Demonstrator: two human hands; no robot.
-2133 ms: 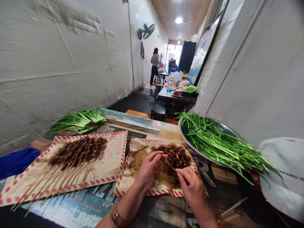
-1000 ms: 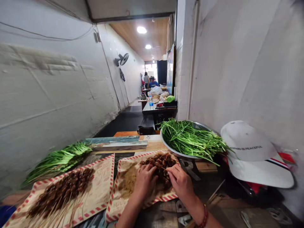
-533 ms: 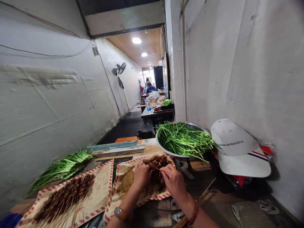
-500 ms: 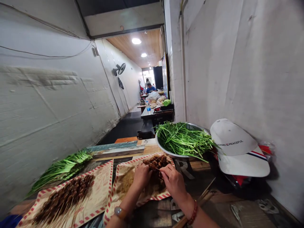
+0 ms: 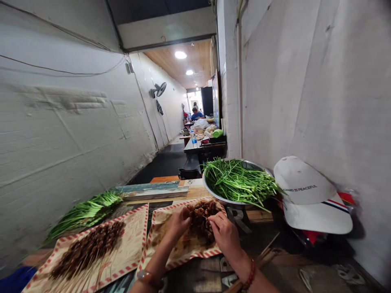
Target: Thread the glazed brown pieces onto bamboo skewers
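Note:
Dark brown glossy meat pieces [image 5: 203,213] are heaped on a paper sheet with a red-striped border [image 5: 195,257] in front of me. At the heap's left edge, my left hand [image 5: 179,223] is closed in a pinch; its fingertips hide what is between them. My right hand [image 5: 225,231] pinches a thin wooden skewer [image 5: 205,217] at the heap's right side, its tip pointing toward the meat. On a second striped sheet [image 5: 134,232] to the left lie rows of loaded meat skewers [image 5: 91,250], sticks toward me.
A metal bowl [image 5: 210,194] of green chives [image 5: 241,181] stands behind the right sheet. More chives [image 5: 85,213] lie at the far left. A white cap [image 5: 305,187] sits at the right, near bare sticks [image 5: 269,246]. Further back are a cluttered table [image 5: 195,148] and a seated person [image 5: 196,115].
My left hand has drawn slightly apart from my right and turned, still pinched. My right hand stays by the heap with the skewer. The whole view has shifted a little.

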